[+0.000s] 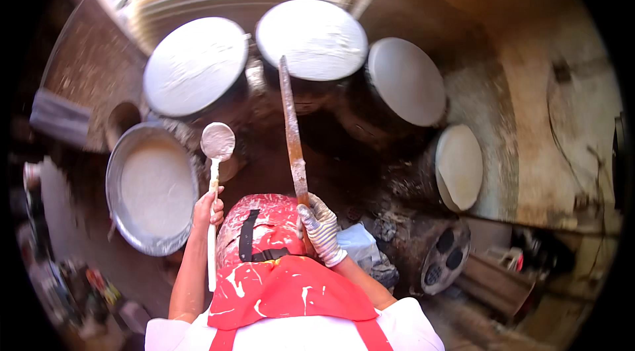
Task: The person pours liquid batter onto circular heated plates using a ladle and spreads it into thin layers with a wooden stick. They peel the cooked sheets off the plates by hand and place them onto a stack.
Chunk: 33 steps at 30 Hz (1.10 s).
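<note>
My bare left hand [209,209] is wrapped round the pale handle of a ladle [218,142], whose round bowl is coated with white batter and points away from me. A striped glove covers my right hand [322,228], which grips a long, narrow, brown spatula [292,127] crusted with white. Its tip reaches the near edge of the middle round griddle [311,37]; whether they touch I cannot tell. White batter-like layers cover this griddle and the left griddle [196,66]. Beside the ladle, at the left, stands a metal basin [115,182] of pale batter [156,185].
Further right stand a greyish round griddle [407,81] and another with a pale round sheet [458,166], its edge lifting. Near my right arm lies a dark cylinder with holes in its end [447,257] and a light blue cloth [358,242]. My red apron [291,291] is splashed white.
</note>
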Motion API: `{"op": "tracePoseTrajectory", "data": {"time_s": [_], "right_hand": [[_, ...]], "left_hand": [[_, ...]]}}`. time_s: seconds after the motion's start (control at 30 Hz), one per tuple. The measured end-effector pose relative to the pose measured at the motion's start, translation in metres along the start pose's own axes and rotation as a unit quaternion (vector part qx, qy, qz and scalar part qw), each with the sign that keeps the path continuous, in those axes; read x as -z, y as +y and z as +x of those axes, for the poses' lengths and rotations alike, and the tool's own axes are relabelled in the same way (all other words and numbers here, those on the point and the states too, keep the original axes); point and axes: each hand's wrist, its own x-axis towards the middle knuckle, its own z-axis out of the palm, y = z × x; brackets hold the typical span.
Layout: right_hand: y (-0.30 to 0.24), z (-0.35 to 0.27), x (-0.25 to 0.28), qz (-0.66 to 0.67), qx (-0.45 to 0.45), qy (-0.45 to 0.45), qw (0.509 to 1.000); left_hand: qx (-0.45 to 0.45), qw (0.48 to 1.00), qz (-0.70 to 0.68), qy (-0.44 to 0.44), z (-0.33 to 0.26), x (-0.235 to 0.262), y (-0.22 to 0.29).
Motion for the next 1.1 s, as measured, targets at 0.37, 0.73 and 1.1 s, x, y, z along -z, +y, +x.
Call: {"op": "tracePoseTrajectory", "data": {"time_s": [0.37, 0.73, 1.1], "right_hand": [[-0.115, -0.076, 0.240, -0.424, 0.282, 0.426, 0.748], [-0.095, -0.004, 0.262, -0.418, 0.129, 0.511, 0.740], [-0.072, 0.081, 0.191, -0.352, 0.210, 0.587, 0.698]], "left_hand": [[0.035, 0.907, 0.329, -0.260, 0.105, -0.471, -0.050], [-0.077, 0.823, 0.486, -0.283, 0.206, -0.574, -0.101], [-0.447, 0.498, 0.670, -0.322, 0.270, -0.569, -0.057]]}}
